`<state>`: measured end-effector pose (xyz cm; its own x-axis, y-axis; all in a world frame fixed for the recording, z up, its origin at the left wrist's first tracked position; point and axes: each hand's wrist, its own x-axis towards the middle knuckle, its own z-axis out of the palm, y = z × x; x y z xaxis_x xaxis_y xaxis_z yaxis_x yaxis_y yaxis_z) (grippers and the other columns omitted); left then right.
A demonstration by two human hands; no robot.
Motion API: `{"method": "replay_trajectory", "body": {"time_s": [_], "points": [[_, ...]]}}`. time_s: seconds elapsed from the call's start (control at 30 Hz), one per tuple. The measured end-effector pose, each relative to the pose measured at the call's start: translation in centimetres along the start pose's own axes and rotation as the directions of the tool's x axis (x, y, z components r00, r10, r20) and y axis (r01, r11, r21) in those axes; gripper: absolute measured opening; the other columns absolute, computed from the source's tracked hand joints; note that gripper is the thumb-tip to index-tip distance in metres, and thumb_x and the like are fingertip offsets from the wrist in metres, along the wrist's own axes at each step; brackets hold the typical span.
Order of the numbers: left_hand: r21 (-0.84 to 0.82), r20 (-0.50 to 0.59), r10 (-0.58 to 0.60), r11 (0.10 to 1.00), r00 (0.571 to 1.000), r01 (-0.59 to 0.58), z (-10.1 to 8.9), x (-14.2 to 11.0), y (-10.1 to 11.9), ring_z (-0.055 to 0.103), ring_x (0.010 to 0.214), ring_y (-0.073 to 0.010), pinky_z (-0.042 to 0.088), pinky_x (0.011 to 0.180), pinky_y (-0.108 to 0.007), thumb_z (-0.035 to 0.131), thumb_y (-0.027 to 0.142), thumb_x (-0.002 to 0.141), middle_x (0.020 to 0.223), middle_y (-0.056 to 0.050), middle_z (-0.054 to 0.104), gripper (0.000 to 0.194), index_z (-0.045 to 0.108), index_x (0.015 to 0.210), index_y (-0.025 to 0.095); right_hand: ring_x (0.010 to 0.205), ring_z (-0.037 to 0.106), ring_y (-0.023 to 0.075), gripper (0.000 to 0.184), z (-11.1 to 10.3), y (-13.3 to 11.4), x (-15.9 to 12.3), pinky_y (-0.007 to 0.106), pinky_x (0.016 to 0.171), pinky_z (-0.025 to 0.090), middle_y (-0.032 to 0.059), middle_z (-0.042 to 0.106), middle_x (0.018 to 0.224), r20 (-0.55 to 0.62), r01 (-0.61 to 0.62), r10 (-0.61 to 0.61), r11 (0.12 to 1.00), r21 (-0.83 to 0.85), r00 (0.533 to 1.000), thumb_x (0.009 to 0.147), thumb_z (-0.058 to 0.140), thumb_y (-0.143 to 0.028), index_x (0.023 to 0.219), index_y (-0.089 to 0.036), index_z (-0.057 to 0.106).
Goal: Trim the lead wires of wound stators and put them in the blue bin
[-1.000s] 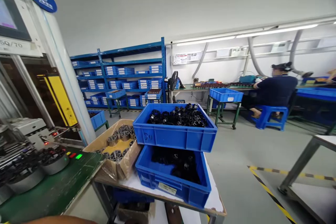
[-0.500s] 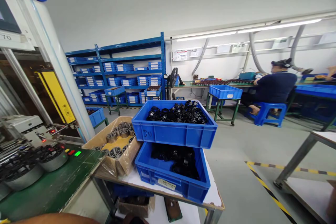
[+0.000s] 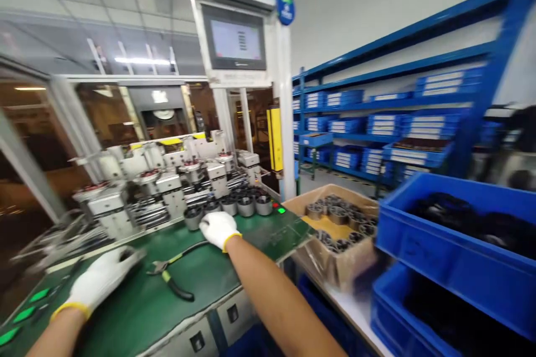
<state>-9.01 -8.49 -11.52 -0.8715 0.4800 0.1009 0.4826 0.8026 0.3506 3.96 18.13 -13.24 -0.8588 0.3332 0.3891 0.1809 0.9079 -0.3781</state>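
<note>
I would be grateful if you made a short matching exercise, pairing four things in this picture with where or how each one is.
Things
1. Pliers
2. Right hand
3. Screen
4. Cardboard box

Places and states
A. Filled with metal rings
B. Lit, above the green tabletop
C. Lying down, handles spread
D. At the row of grey cylinders

Right pairs: 1-C, 2-D, 3-B, 4-A.

We have turned toward the green worktop [image 3: 134,318]: our gloved left hand [image 3: 104,276] has come into view over its left part, our gloved right hand [image 3: 220,230] over its far half. Cutting pliers [image 3: 167,278] now show on its middle, and the whole display screen [image 3: 237,40] above its back edge.
</note>
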Motion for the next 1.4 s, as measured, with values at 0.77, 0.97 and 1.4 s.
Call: {"method": "replay_trajectory", "body": {"time_s": [0.77,0.97,1.4], "points": [[-0.043,-0.066,-0.035,0.999,0.997,0.032,0.0,-0.3,1.5,0.06,0.079,-0.0204,0.037,0.063,-0.028,0.047,0.06,0.079,0.087,-0.006,0.067,0.043,0.063,0.081,0.021,0.093,0.062,0.0193,0.031,0.5,0.4,1.1,0.028,0.078,0.042,0.0015,0.069,0.099,-0.038,-0.011,0.009,0.999,-0.038,0.999,0.088,0.042,-0.041,0.096,-0.029,0.071],[-0.05,-0.055,-0.037,0.998,0.998,0.034,-0.2,-0.6,1.7,0.06,0.08,-0.0207,0.038,0.065,-0.029,0.046,0.059,0.079,0.089,-0.006,0.067,0.042,0.063,0.083,0.021,0.092,0.063,0.02,0.031,0.5,0.3,0.9,0.029,0.075,0.043,0.0007,0.069,0.097,-0.047,-0.011,0.009,0.999,-0.05,0.999,0.087,0.042,-0.04,0.094,-0.03,0.071],[-0.023,-0.021,-0.044,0.999,0.999,0.043,-0.3,-0.7,1.7,0.06,0.082,-0.0223,0.039,0.068,-0.03,0.043,0.06,0.081,0.09,-0.006,0.066,0.042,0.061,0.084,0.022,0.095,0.062,0.0196,0.032,0.3,0.1,0.7,0.029,0.079,0.044,0.0012,0.069,0.101,-0.019,-0.012,0.01,0.998,-0.069,1.0,0.088,0.041,-0.042,0.099,-0.031,0.07]]}}
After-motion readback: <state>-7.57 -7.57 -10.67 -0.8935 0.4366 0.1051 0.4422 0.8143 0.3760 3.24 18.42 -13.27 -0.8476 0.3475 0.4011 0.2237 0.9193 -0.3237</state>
